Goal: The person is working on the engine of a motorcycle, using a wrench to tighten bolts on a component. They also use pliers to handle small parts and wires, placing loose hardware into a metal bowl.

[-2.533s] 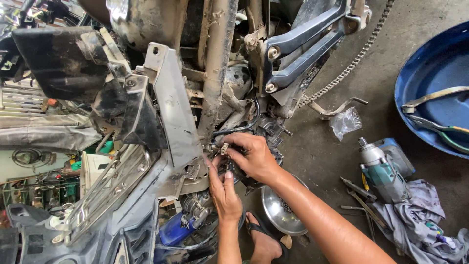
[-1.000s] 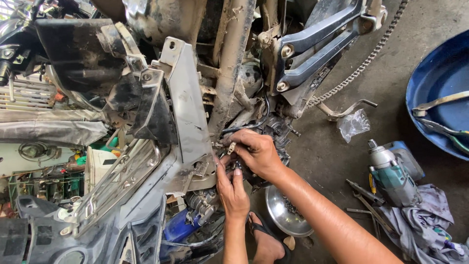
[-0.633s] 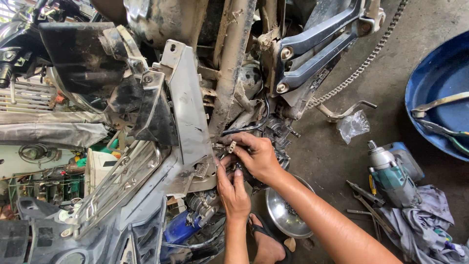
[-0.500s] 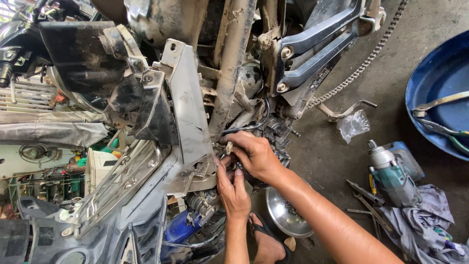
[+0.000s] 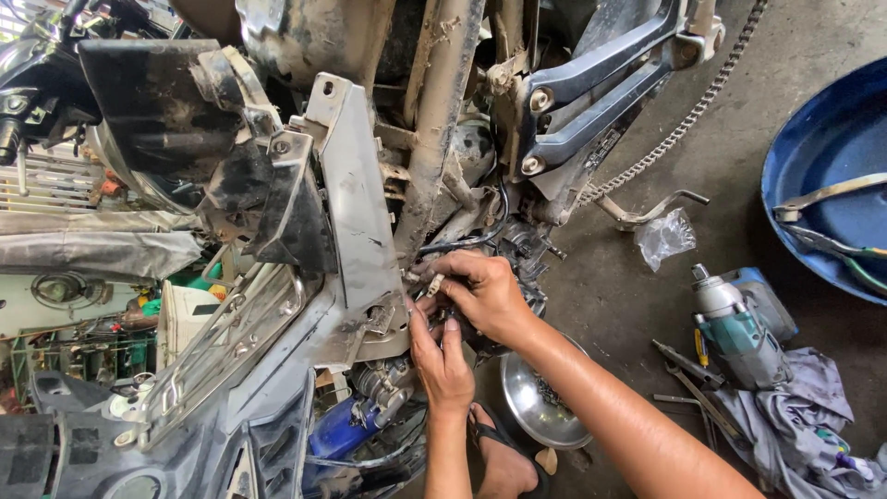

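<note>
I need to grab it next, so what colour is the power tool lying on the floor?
The power tool is teal with a silver nose, seen in the head view.

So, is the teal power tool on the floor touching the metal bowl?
Apart. The head view shows bare concrete floor between the teal power tool and the metal bowl.

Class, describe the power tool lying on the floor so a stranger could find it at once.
Start at the big blue tub on the right. Just below it, on the concrete beside a grey rag, lies the power tool. Unlike the thin metal hand tools nearby, it is chunky, teal and silver-nosed.
</note>
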